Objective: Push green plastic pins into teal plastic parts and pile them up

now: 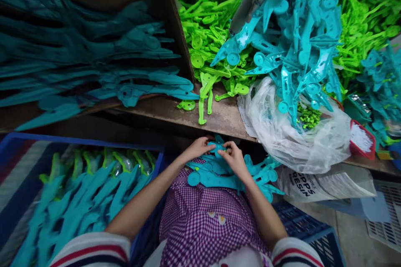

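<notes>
My left hand (198,147) and my right hand (234,157) meet just below the table edge, both pinched on one small teal plastic part (216,147). Under my hands, several teal plastic pieces (219,177) lie on my lap over a purple checked apron (200,221). A small green bit shows at the fingertips of my right hand.
The brown table (219,117) carries heaps of green parts (203,21) and teal parts (297,46), a clear plastic bag (291,142) and a red tray (363,139). A blue crate (81,192) of teal and green pieces stands at my left. A cardboard box (94,62) holds stacked teal parts.
</notes>
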`<state>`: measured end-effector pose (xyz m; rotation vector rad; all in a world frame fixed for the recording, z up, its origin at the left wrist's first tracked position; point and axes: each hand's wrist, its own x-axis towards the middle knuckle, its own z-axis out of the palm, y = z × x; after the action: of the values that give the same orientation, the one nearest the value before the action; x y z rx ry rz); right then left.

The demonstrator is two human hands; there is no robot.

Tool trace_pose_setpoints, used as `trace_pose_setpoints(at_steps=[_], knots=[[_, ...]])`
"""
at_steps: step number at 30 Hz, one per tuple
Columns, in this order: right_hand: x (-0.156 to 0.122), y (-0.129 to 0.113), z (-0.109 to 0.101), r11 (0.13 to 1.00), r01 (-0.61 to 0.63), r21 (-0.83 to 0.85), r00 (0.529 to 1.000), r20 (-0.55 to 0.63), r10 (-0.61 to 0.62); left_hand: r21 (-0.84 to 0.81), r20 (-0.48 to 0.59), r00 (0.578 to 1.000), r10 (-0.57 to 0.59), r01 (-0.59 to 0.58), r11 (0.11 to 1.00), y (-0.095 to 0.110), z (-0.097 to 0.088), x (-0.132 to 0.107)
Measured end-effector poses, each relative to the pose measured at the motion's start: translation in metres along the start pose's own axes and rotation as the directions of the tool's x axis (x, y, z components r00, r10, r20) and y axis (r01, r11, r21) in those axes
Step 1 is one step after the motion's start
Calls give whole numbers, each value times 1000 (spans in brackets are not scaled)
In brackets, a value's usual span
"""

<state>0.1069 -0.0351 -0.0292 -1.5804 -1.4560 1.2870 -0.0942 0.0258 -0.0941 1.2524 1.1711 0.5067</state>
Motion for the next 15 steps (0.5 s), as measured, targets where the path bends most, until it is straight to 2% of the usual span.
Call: trace_pose_setpoints(at_steps=[2, 4, 9, 15], knots=[[3, 26, 16, 997, -39, 62, 996, -73, 44, -72, 49, 997, -61, 64, 995, -9, 1, -3], [5, 40, 18, 995, -57, 85, 996, -69, 63, -132, 57, 991, -123, 129, 983, -19, 0, -12], [17, 35, 20, 996, -44, 79, 997, 64, 39, -172, -29, 982, -187, 179, 969, -29, 0, -24], [28, 36, 39, 1000, -10, -15, 999, -37, 9, -171, -82, 972, -221, 204, 964, -31, 7, -16]])
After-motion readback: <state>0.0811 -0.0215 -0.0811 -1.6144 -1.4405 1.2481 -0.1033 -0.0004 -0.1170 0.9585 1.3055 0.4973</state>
